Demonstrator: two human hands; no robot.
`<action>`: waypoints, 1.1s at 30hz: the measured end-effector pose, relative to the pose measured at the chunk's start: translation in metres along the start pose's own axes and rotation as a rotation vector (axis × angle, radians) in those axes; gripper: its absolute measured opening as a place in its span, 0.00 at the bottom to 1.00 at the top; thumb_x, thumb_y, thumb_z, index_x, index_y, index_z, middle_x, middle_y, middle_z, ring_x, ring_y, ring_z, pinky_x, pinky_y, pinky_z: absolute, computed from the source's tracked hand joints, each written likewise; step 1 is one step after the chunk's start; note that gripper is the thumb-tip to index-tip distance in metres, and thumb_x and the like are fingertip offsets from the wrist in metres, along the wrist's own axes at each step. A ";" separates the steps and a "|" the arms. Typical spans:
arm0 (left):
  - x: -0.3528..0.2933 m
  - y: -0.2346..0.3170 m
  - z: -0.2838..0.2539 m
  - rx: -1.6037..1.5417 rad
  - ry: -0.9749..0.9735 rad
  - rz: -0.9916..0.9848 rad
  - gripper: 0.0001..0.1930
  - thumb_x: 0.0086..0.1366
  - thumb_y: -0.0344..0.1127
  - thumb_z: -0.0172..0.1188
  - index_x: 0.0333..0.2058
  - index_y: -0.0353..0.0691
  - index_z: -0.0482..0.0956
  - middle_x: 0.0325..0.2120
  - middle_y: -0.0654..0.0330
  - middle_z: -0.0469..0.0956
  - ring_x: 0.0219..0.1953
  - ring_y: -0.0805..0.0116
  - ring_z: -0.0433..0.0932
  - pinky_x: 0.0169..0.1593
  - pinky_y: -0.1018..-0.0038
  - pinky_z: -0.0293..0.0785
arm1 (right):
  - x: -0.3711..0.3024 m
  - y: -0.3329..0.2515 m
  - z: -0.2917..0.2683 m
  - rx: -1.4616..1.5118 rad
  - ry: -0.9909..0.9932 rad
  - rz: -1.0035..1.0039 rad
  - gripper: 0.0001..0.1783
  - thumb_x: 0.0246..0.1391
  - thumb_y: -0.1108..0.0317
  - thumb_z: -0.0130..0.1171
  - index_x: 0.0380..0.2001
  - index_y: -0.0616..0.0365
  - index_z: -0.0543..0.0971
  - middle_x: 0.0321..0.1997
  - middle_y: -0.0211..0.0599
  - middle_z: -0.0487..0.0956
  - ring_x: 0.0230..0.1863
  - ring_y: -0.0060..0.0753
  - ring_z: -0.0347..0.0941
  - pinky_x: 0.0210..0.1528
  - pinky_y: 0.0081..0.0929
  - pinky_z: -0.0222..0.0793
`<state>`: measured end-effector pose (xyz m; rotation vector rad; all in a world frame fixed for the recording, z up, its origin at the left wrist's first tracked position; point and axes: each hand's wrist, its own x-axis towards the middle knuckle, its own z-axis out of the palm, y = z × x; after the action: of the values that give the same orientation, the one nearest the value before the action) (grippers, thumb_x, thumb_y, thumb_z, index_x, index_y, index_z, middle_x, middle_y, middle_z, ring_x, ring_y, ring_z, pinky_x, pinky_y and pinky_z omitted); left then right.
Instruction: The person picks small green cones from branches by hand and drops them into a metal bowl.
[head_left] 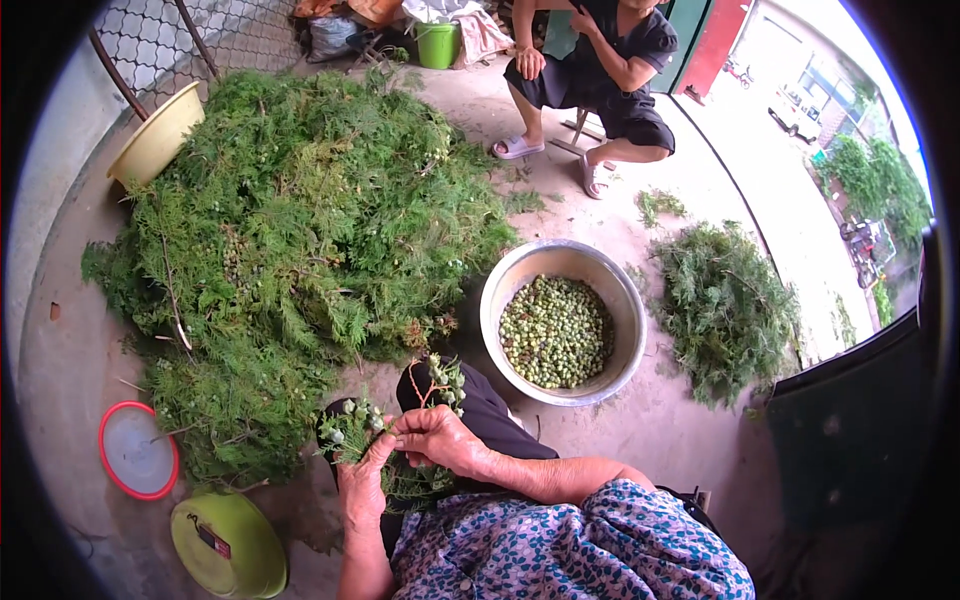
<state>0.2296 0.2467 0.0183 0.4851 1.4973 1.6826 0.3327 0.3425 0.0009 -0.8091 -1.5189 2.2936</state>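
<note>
Over my lap, my left hand (362, 490) grips a green conifer sprig (348, 432) with pale green cones on it. My right hand (440, 440) is closed at the same spot, thumb and fingertips pinched together beside the left fingertips. What sits in that pinch is too small to make out. A reddish-brown bare stem (428, 388) with cones rises just beyond the right fingers. More green foliage lies on my lap under both hands. Ahead and to the right stands a wide metal basin (638, 318), partly filled with picked green cones (556, 332).
A large heap of conifer branches (320, 210) covers the left, with a smaller pile (725, 305) right of the basin. A yellow basin (158, 135), a red-rimmed sieve (140, 450), a tipped green tub (228, 545) and a green bucket (437, 46) stand around. Another person (600, 75) sits opposite.
</note>
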 end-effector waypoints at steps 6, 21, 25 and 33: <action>0.002 0.003 -0.003 -0.069 0.019 0.044 0.14 0.52 0.27 0.60 0.39 0.33 0.76 0.36 0.59 0.77 0.37 0.72 0.74 0.44 0.78 0.68 | 0.005 -0.006 0.012 -0.130 0.051 -0.075 0.09 0.50 0.74 0.56 0.37 0.64 0.74 0.21 0.27 0.74 0.15 0.15 0.67 0.16 0.14 0.62; -0.003 -0.002 -0.007 -0.030 0.006 0.099 0.10 0.54 0.32 0.62 0.35 0.37 0.76 0.27 0.67 0.77 0.29 0.79 0.73 0.34 0.81 0.70 | 0.011 -0.033 0.002 -0.555 0.053 -0.649 0.07 0.53 0.74 0.52 0.36 0.64 0.74 0.27 0.34 0.73 0.26 0.22 0.70 0.31 0.19 0.66; -0.004 0.004 -0.006 0.092 0.021 0.085 0.09 0.56 0.34 0.61 0.33 0.36 0.77 0.26 0.67 0.77 0.27 0.79 0.73 0.31 0.80 0.69 | 0.014 -0.028 -0.008 -0.295 -0.047 -0.484 0.09 0.51 0.74 0.54 0.38 0.61 0.73 0.26 0.31 0.74 0.30 0.20 0.70 0.34 0.18 0.66; -0.004 -0.001 -0.010 0.281 0.011 0.177 0.10 0.57 0.32 0.59 0.37 0.35 0.74 0.28 0.65 0.76 0.27 0.77 0.74 0.32 0.80 0.73 | 0.012 -0.035 0.000 -0.691 -0.002 -0.587 0.19 0.42 0.61 0.64 0.35 0.62 0.74 0.28 0.42 0.73 0.28 0.39 0.72 0.31 0.29 0.68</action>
<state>0.2250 0.2367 0.0156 0.7791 1.7517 1.6144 0.3203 0.3630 0.0294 -0.3999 -2.2168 1.3549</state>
